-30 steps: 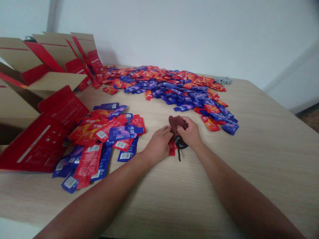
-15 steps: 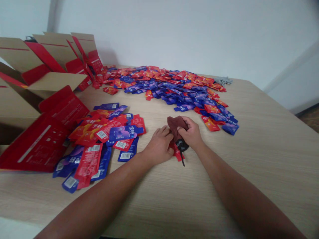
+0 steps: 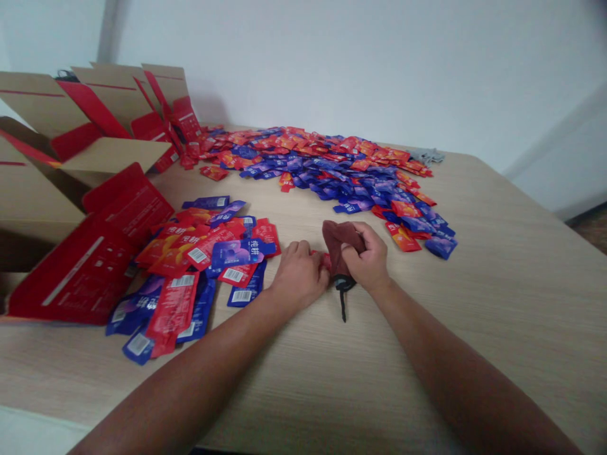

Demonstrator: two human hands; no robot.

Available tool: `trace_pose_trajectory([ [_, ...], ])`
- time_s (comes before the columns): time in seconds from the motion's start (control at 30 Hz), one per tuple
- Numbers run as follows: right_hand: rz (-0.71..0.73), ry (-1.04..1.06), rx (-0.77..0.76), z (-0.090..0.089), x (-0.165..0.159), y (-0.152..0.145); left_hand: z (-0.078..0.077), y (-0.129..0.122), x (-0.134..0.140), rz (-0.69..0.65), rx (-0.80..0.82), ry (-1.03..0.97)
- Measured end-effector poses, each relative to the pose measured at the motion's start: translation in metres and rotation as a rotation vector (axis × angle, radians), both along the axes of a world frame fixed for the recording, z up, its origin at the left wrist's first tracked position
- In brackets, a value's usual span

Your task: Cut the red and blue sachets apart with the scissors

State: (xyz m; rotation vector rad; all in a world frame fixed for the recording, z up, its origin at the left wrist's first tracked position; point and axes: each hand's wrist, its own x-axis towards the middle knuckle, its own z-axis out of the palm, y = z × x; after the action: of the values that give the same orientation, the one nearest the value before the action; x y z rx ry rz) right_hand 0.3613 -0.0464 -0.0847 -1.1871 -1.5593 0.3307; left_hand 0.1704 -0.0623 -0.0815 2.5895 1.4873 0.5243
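My right hand (image 3: 372, 258) is closed around a brown cloth (image 3: 334, 245), its thumb pressed on top. From the cloth's near end sticks a black piece (image 3: 343, 282) with a short thin black tail; what it belongs to is hidden. Just to the left, my left hand (image 3: 302, 273) rests low over the table with its fingers curled on a red sachet (image 3: 325, 258). Only a small part of that sachet shows between the hand and the cloth. Left of this hand lies a loose heap of red and blue sachets (image 3: 237, 254), several with barcodes upward.
Open cardboard boxes with red outsides (image 3: 71, 272) stand along the left side, flaps raised. A long pile of red and blue sachets (image 3: 327, 161) stretches across the back of the table (image 3: 474, 265), near the wall. Grey crumpled cloth (image 3: 429, 155) lies at its right end.
The brown cloth has turned more upright in my right hand, its black tail now pointing straight toward me. My left fingers have curled in, and less of the red sachet shows.
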Motion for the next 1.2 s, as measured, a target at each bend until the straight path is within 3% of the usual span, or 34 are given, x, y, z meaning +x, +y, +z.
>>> trace_pose_trajectory([
  [0.3, 0.004, -0.114, 0.1, -0.001, -0.003, -0.001, -0.004, 0.002, 0.0, 0.024, -0.017, 0.006],
  [0.47, 0.057, -0.312, -0.066, -0.013, -0.003, 0.01, -0.011, 0.006, 0.0, 0.02, -0.005, 0.009],
  [0.83, -0.147, -0.413, -0.163, -0.018, 0.001, 0.015, -0.006, 0.005, -0.001, 0.017, -0.016, -0.013],
  [1.07, -0.095, -0.446, -0.131, -0.018, 0.001, 0.013, -0.008, 0.004, 0.002, 0.023, 0.001, 0.0],
  [1.2, 0.012, -0.449, -0.104, -0.018, 0.0, 0.012, -0.009, 0.005, 0.003, 0.017, 0.001, 0.014],
])
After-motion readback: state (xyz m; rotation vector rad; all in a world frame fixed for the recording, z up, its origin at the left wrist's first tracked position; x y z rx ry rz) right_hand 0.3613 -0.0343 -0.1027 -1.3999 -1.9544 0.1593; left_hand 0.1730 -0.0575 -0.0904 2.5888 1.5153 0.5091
